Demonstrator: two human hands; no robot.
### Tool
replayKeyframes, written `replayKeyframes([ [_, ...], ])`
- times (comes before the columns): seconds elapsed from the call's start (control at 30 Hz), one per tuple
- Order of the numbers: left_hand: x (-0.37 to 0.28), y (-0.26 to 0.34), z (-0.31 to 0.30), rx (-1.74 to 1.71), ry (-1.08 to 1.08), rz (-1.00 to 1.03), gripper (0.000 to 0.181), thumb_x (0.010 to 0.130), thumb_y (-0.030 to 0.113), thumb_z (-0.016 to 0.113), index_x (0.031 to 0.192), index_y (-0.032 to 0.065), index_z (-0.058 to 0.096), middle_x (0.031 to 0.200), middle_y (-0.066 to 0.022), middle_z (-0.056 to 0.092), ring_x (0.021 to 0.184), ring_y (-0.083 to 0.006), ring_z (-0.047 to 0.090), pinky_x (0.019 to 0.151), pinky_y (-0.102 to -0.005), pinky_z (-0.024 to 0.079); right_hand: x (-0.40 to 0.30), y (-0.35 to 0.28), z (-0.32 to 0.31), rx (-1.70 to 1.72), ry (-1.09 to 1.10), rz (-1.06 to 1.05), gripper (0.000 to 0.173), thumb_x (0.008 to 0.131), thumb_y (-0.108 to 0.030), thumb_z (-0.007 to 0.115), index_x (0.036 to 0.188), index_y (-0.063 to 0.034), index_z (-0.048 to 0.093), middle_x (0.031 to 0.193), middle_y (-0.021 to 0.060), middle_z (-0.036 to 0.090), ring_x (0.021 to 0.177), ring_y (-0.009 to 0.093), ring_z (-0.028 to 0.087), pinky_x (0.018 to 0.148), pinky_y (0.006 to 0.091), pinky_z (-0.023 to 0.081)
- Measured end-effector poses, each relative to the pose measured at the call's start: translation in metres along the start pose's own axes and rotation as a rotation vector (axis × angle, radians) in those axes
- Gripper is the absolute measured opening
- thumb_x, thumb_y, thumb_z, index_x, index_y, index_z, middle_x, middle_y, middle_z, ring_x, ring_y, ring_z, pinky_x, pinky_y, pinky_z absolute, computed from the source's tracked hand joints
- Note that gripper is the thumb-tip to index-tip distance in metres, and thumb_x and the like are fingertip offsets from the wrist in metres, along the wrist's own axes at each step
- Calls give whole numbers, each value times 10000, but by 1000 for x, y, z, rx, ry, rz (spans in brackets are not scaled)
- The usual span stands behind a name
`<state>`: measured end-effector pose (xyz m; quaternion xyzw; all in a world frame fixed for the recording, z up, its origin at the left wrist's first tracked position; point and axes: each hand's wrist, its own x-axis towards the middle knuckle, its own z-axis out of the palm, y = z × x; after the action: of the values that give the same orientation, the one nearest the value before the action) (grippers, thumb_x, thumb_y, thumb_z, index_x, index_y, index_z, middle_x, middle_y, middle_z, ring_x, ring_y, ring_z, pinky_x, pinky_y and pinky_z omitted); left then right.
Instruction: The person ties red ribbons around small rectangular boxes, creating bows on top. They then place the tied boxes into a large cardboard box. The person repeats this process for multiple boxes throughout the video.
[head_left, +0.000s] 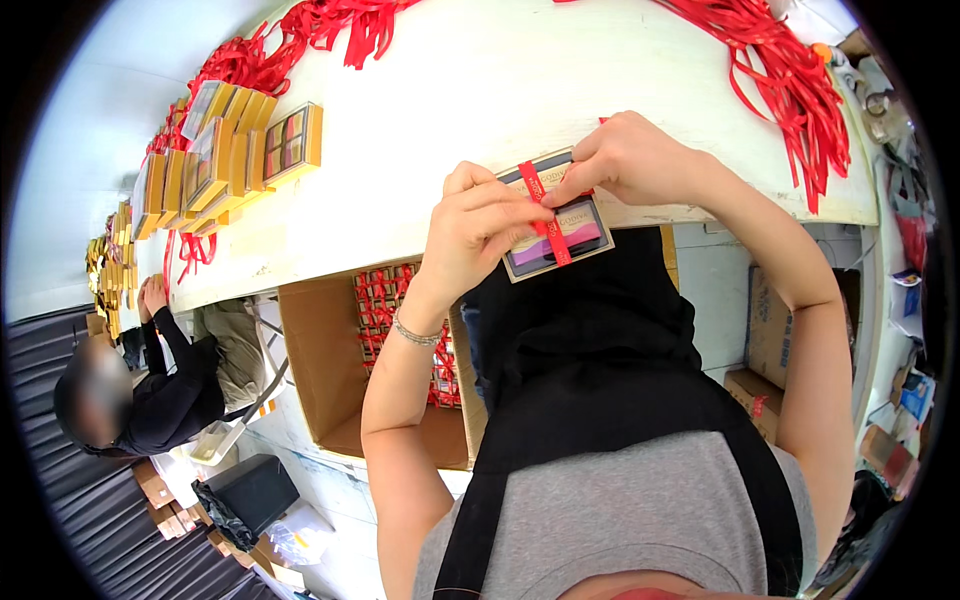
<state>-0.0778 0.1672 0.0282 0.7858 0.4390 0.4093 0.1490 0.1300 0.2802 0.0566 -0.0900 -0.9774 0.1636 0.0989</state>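
Note:
A small gold-edged Godiva chocolate box (589, 229) with a clear lid sits at the table's front edge, tilted in view. Wrapped pieces with pink and purple bands show through its lid. Red printed ribbon (557, 246) crosses the box both ways, the crossing partly hidden by fingers. My left hand (474, 225) pinches the ribbon near the middle of the lid. From the other side, my right hand (630, 161) grips the ribbon with thumb and forefinger at the same spot. A short red end pokes out behind my right knuckles.
Stacked gold chocolate boxes (225, 161) stand on the white table (480, 97) at left. Red ribbon bundles (799, 97) lie at the far right and back left. Below, a cardboard carton (319, 360) holds ribboned boxes. A co-worker (165, 397) sits at left.

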Motion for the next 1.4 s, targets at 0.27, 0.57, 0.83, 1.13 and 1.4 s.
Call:
replayKeyframes([
  [0.27, -14, 8, 20, 208, 168, 173, 240, 581, -8, 698, 784, 120, 698, 666, 25, 524, 681, -190, 423, 637, -280, 363, 26, 13, 14, 247, 174, 109, 356, 783, -7, 543, 1057, -171, 703, 681, 80, 651, 497, 192, 524, 513, 291, 423],
  [0.57, -11, 2, 17, 185, 47, 360, 280, 582, -54, 664, 829, 73, 704, 744, -13, 582, 800, -209, 496, 887, -390, 516, 54, -7, 26, 0, 280, 166, 317, 774, -86, 617, 1086, -133, 583, 485, 27, 521, 421, 199, 504, 441, 312, 387],
  [0.83, -6, 3, 14, 274, 36, 420, 279, 558, -48, 648, 825, 22, 686, 748, -36, 581, 762, -222, 546, 835, -377, 550, 56, 3, 44, 206, 391, 208, 267, 785, -120, 642, 1043, -106, 574, 479, 43, 496, 439, 187, 506, 440, 307, 373],
  [1.13, -4, -10, 14, 36, 43, 195, 539, 724, -24, 742, 1152, -23, 414, 741, -87, 625, 721, -212, 624, 640, -265, 511, 24, -5, -38, 396, -122, 612, 141, 837, -93, 575, 736, 5, 581, 562, 25, 545, 509, 71, 493, 470, 220, 377],
  [1.4, 4, 6, 17, -72, 152, -240, 418, 697, -55, 676, 1086, 27, 548, 695, -62, 588, 640, -199, 551, 588, -292, 461, 14, -68, 3, 239, 260, 268, 33, 847, -52, 559, 836, -26, 576, 674, 139, 601, 624, 323, 579, 571, 359, 462],
])
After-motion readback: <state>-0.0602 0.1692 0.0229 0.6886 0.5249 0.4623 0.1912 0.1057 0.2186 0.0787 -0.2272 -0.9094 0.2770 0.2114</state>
